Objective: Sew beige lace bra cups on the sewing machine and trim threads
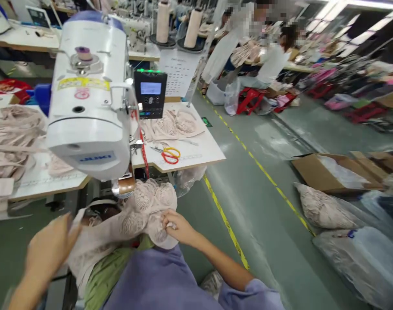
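Observation:
Pale pink lace bras lie over my lap, just below the sewing machine head. My right hand is closed, pinching the edge of a bra cup at the right of this bundle. On the left, my left hand is smeared by motion beside a pale strap and the bra fabric. Whether its fingers hold the strap cannot be made out. Green cloth shows beneath the bras. The machine's needle area sits above and behind the cups.
Scissors with red and yellow handles lie on the white table, near more bra pieces. Another pink pile covers the left tabletop. Cardboard boxes and filled plastic bags stand right. Co-workers are behind.

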The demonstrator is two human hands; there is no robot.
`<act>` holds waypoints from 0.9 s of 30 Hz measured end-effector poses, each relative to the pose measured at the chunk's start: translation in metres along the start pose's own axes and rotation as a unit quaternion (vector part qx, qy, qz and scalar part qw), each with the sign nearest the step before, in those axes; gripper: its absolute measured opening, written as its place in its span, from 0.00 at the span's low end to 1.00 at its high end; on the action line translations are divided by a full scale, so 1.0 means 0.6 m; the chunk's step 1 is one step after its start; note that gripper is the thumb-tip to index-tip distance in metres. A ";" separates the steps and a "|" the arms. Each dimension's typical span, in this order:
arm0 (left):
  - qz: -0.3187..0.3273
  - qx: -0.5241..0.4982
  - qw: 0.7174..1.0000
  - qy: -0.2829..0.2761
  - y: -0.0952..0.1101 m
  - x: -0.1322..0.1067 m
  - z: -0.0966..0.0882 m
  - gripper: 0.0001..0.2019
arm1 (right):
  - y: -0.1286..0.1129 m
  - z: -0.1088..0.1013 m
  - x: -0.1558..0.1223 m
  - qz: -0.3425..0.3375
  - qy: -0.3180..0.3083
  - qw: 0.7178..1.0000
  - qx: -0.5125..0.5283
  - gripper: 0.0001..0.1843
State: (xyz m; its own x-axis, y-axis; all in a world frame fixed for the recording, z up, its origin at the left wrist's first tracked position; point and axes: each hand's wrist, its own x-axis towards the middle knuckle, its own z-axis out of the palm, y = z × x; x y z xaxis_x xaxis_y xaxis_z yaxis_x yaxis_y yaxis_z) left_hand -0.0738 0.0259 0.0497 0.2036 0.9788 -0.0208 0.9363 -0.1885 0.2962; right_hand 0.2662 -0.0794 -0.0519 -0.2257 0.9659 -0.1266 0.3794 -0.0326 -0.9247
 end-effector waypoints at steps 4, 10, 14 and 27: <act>0.126 -0.292 0.925 -0.207 0.087 -0.008 0.108 0.34 | -0.067 0.033 -0.001 -0.094 0.014 0.992 0.084 0.12; -0.006 -0.527 0.727 -0.440 0.148 -0.030 0.175 0.29 | -0.080 -0.069 0.079 -0.042 -0.043 0.997 0.041 0.27; -0.051 -0.535 0.728 -0.426 0.143 -0.031 0.166 0.30 | -0.073 -0.178 0.266 0.053 0.181 0.958 -0.218 0.17; -0.036 -0.453 0.861 -0.229 0.134 0.010 0.082 0.23 | -0.107 -0.255 0.507 0.126 0.217 0.920 -0.301 0.12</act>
State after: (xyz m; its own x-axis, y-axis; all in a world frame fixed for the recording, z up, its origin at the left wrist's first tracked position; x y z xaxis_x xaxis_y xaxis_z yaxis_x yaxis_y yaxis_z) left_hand 0.0169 0.0126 0.0267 0.4406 0.8123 -0.3822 0.3855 0.2132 0.8977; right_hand 0.3105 0.2561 0.0242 0.2669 0.9631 -0.0341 0.8288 -0.2474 -0.5019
